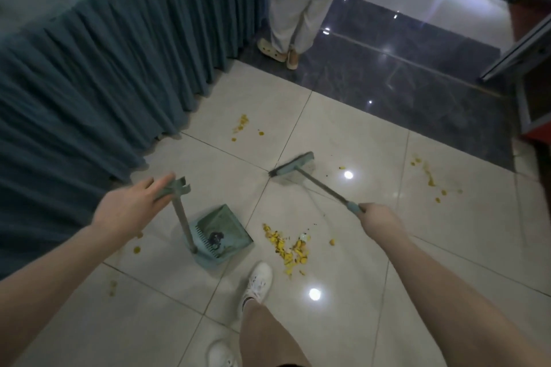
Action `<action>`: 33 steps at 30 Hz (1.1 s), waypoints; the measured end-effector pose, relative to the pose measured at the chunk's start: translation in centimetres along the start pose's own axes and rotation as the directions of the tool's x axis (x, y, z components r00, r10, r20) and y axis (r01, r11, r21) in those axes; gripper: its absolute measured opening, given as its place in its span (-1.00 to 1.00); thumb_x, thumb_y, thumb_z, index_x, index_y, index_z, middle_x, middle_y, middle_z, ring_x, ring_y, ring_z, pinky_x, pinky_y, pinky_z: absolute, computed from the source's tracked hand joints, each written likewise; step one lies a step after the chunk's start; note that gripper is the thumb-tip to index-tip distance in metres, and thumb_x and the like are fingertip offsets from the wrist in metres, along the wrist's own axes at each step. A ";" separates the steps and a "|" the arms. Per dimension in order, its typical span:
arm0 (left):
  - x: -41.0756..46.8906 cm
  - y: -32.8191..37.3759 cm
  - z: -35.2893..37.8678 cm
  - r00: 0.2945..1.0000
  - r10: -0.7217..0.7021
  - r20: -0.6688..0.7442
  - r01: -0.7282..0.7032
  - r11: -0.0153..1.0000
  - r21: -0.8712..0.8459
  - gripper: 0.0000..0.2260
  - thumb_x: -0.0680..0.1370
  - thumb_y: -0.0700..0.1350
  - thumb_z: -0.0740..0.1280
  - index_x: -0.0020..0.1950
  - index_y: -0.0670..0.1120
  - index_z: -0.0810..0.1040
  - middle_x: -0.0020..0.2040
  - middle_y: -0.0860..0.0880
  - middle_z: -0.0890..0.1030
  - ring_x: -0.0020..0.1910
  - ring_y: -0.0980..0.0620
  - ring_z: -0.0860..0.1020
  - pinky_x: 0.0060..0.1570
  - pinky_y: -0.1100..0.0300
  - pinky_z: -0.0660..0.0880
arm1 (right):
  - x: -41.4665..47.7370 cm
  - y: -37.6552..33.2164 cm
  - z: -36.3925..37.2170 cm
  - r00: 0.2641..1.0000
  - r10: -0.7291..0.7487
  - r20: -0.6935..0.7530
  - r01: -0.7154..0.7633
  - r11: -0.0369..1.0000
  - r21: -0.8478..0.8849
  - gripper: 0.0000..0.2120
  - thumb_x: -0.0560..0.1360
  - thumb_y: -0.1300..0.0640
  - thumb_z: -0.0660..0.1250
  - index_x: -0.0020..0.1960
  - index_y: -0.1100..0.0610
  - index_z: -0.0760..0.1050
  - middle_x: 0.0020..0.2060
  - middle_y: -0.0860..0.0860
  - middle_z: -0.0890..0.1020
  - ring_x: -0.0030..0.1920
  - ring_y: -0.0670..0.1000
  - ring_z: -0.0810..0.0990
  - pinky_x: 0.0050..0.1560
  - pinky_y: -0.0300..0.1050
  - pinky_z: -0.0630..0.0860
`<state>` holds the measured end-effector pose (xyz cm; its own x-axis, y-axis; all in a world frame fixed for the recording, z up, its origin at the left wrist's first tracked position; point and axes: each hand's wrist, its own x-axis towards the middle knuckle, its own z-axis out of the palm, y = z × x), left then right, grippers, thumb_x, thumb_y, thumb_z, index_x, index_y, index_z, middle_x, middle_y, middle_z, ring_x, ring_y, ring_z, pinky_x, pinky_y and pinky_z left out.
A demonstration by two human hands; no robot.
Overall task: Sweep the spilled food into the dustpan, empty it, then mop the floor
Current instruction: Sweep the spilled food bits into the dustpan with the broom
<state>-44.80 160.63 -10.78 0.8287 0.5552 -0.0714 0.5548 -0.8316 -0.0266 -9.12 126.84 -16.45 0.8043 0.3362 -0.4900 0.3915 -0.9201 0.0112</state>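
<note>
Left hand (pixel 131 207) steadies the dustpan (pixel 226 229) by its handle with flat open fingers (pixel 158 185) so its mouth faces the food pile (pixel 287 244), while the right hand (pixel 380 217) keeps fingers wrapped round the broom (pixel 293 168) to sweep.

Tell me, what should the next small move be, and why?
Probably bring the broom head to the right side of the food pile and sweep it left into the dustpan: the head lies beyond the pile, the dustpan stands just left of it.
</note>
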 end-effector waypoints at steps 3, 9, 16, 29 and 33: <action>5.2 0.5 -0.6 0.998 0.067 -0.006 -0.067 0.996 -0.057 -0.55 0.54 0.13 0.19 0.38 -0.03 0.41 -0.13 -0.04 0.58 -0.45 0.01 0.50 -0.52 0.20 0.39 | 5.6 -2.6 -0.8 0.999 0.022 0.033 -0.024 0.997 0.073 -0.76 0.62 0.05 0.14 0.08 0.04 0.57 -0.11 0.07 0.61 -0.16 0.11 0.53 -0.18 -0.14 0.44; 15.3 2.9 -0.5 0.993 0.111 0.032 -0.108 0.990 -0.086 -0.59 0.57 0.08 0.24 0.40 0.01 0.36 -0.01 -0.04 0.59 -0.36 -0.03 0.53 -0.43 0.15 0.43 | 13.7 -6.4 -2.4 0.996 0.064 0.058 -0.073 0.986 0.150 -0.72 0.62 0.10 0.13 0.19 0.08 0.56 0.02 0.09 0.63 -0.02 0.14 0.59 -0.15 -0.12 0.44; 22.6 5.0 -0.1 0.964 0.259 0.056 -0.256 0.965 -0.060 -0.63 0.59 0.11 0.21 0.34 -0.01 0.37 -0.10 -0.08 0.58 -0.44 -0.10 0.53 -0.50 0.13 0.45 | 15.0 -6.2 -2.9 0.982 0.117 0.146 -0.118 0.993 -0.003 -0.63 0.57 0.26 0.12 0.30 0.03 0.49 0.14 0.08 0.61 0.14 0.13 0.60 0.00 -0.07 0.49; 31.5 7.3 -0.6 0.938 0.345 0.046 -0.339 0.935 -0.106 -0.62 0.57 0.06 0.25 0.36 -0.02 0.38 0.03 -0.17 0.60 -0.21 -0.25 0.61 -0.30 -0.02 0.52 | 0.9 4.2 0.4 0.950 0.218 0.224 -0.218 0.976 -0.023 -0.73 0.65 0.02 0.05 0.30 -0.10 0.40 0.04 0.04 0.61 0.01 0.08 0.63 -0.08 -0.10 0.50; 34.8 7.0 -0.3 0.878 0.476 0.057 -0.471 0.878 -0.083 -0.61 0.58 0.09 0.21 0.37 0.00 0.34 0.09 -0.18 0.58 -0.18 -0.28 0.62 -0.30 -0.02 0.46 | -4.2 3.4 2.0 0.892 0.348 0.287 -0.362 0.932 -0.006 -0.73 0.63 -0.04 0.09 0.27 -0.09 0.45 -0.14 -0.05 0.54 -0.12 0.01 0.60 -0.19 -0.14 0.49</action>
<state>-12.07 174.16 -13.17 0.9871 0.0906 -0.1318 0.1032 -0.9903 0.0926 -12.12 121.91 -16.11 0.7258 -0.0780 -0.6834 0.0763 -0.9783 0.1927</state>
